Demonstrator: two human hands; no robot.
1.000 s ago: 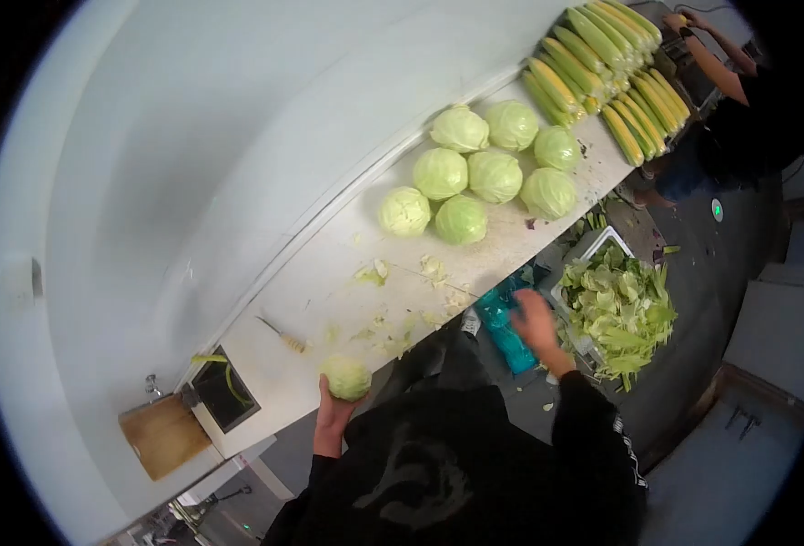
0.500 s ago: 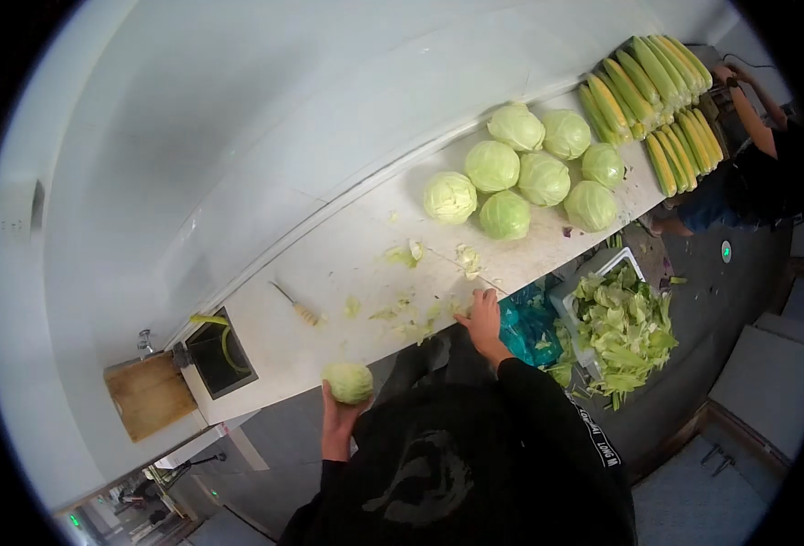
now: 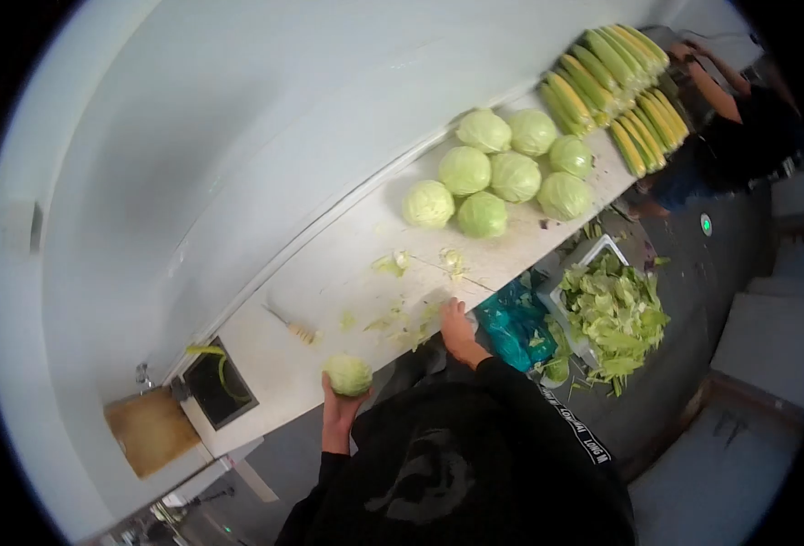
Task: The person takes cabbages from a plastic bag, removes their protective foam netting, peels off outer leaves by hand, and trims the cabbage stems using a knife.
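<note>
At the counter's front edge my left hand (image 3: pixel 336 411) is wrapped round a pale green cabbage (image 3: pixel 348 374), palm beneath it. My right hand (image 3: pixel 459 329) is at the same edge, farther right, beside scattered leaf scraps (image 3: pixel 413 320); its fingers look curled together, and what they hold, if anything, is hidden. A knife (image 3: pixel 291 326) with a light handle lies on the counter (image 3: pixel 329 273) above the held cabbage. Several whole cabbages (image 3: pixel 482 215) stand grouped farther up the counter.
Wrapped corn (image 3: pixel 593 77) is stacked at the counter's far end, near another person (image 3: pixel 729 127). Below the front edge are a teal bag (image 3: pixel 514 323) and a white bin heaped with leaves (image 3: pixel 613 314). A sink (image 3: pixel 220 387) and a wooden board (image 3: pixel 151 430) are at lower left.
My right hand has come from over the teal bag to the counter edge, and its fingers have drawn together. My left hand keeps hold of the cabbage. The camera view has shifted.
</note>
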